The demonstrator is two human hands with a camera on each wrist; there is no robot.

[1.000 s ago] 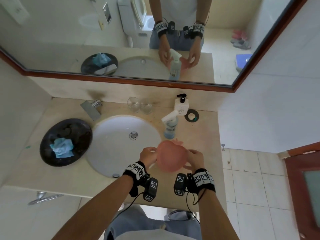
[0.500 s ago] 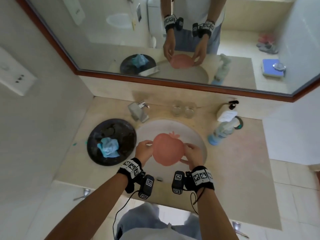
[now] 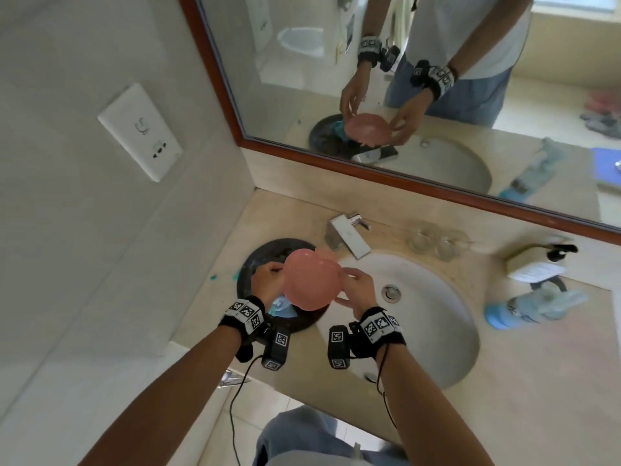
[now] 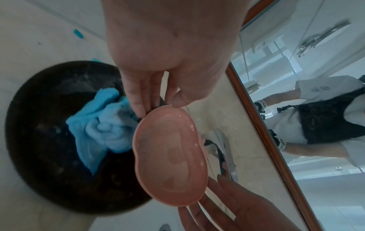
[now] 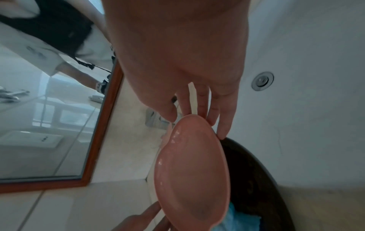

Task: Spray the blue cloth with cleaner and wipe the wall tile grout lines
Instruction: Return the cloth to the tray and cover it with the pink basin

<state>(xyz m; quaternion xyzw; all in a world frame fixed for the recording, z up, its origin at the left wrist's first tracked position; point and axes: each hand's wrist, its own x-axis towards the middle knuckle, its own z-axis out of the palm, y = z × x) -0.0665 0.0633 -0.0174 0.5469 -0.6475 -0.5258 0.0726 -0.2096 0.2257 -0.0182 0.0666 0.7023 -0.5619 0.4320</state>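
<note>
Both hands hold a pink, wet, fruit-shaped dish [image 3: 311, 280] by its rim above a black bowl [image 3: 247, 270] at the counter's left end. My left hand [image 3: 268, 280] pinches the left edge between thumb and fingers [image 4: 138, 100]. My right hand [image 3: 356, 287] pinches the opposite edge [image 5: 193, 118]. The crumpled blue cloth [image 4: 98, 132] lies in the black bowl [image 4: 39, 140], partly hidden under the dish [image 4: 169, 164]. A pale blue spray bottle [image 3: 534, 306] stands on the counter far to the right of the sink, away from both hands.
A white sink [image 3: 430, 314] with a chrome faucet [image 3: 347, 235] lies right of the bowl. Two glasses [image 3: 437, 242] and a white pump dispenser [image 3: 537, 267] stand by the mirror's wooden frame [image 3: 403, 183]. The tiled left wall carries a socket plate [image 3: 141, 131].
Both hands carried the pink dish leftward, from in front of the spray bottle, across the sink, to above the black bowl. The head view swung left toward the tiled wall.
</note>
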